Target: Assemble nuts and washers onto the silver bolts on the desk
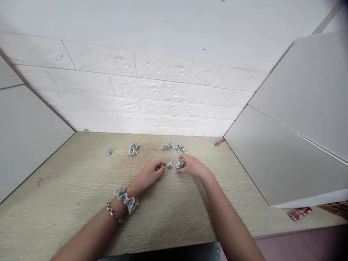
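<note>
My left hand (pixel 152 172) rests over the tabletop with loosely curled fingers, its thumb a little apart from the forefinger and nothing visible between them. Just right of its fingertips a silver bolt with a washer (pixel 169 165) stands on its head. My right hand (pixel 193 166) is open around a small group of bolts with washers (pixel 178 165), thumb on the near side and forefinger on the far side; its palm partly hides them. Behind it lie a loose flat washer (pixel 174 154) and a pile of bolts, nuts and washers (pixel 169 146).
On the left stand a cluster of bolts with washers (pixel 132 149) and one separate bolt (pixel 108 152). A red battery (pixel 219 141) lies by the right panel (pixel 244 137), with another red battery (pixel 300 214) near a wicker basket (pixel 335 209). A white brick-patterned wall (pixel 152 87) closes the back.
</note>
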The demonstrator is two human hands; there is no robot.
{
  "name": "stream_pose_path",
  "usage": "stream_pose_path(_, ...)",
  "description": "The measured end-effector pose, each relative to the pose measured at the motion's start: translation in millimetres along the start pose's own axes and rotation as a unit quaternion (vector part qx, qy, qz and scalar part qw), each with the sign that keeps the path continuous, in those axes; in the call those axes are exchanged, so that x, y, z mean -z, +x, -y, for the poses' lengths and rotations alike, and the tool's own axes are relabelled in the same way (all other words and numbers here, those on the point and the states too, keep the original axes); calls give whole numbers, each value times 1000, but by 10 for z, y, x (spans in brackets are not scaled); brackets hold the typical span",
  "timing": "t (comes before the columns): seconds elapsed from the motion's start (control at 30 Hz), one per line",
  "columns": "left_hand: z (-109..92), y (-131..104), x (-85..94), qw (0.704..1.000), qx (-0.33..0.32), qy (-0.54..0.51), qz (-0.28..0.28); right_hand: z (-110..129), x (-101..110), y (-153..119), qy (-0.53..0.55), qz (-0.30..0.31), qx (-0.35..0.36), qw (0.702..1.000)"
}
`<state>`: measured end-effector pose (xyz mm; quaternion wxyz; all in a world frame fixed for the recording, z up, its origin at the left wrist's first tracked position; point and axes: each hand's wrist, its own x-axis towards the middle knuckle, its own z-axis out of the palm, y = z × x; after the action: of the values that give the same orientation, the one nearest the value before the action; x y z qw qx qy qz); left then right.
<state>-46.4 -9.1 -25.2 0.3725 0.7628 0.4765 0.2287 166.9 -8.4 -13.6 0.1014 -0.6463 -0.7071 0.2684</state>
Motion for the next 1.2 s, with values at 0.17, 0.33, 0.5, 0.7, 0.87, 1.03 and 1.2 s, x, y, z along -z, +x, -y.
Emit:
stream_pose_path(0.17,183,66,217,966,-92,160,-178,52,-30,-12,-18,4,-14,1000)
stream_pose_path(0.33,421,131,542,901,-60,309,-299,75,-6,-17,-8,10,-27,1000)
stream_pose_path(0.5,497,102,684,924,6,308,-226,51,-16,-1,2,5,-20,1000)
stream_pose_path(0.7,463,92,703,924,8,323,-203,42,-29,13,8,1,-23,1000)
stream_pose_path(0.87,440,136,569,906,10,375,-195,59,-25,9,6,1,-22,1000)
stream_pose_path(1.03,420,143,484,897,66,395,-188,70,-21,-7,11,1,-27,1000)
stream_pose_path(1.2,440,154,479,895,71,405,-174,88,-24,-9,4,-2,-29,1000)
